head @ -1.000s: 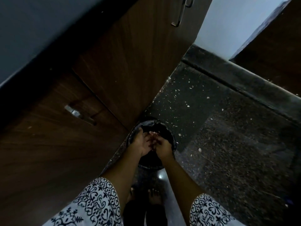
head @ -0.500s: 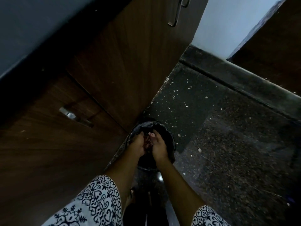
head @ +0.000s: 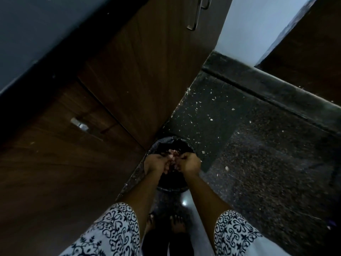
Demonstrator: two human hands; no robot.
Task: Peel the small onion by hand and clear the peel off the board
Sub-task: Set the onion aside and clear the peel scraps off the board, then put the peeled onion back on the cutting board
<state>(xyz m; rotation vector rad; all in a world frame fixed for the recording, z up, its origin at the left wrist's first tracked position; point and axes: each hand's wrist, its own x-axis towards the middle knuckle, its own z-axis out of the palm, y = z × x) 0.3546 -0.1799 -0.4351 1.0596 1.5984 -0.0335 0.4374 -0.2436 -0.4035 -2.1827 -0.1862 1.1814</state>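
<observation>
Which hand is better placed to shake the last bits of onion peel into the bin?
Neither clearly. The left hand and right hand meet over the bin, with reddish peel between their fingertips. Both sit above the opening; if pressed, the right, slightly nearer the centre.

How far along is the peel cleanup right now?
Nearly done, it seems. Both hands, left hand and right hand, are together over the bin on the floor, with reddish peel between them, apparently being dropped in. Neither board nor onion is in view, so I cannot confirm they are finished. Pale scraps on the floor may want sweeping.
</observation>
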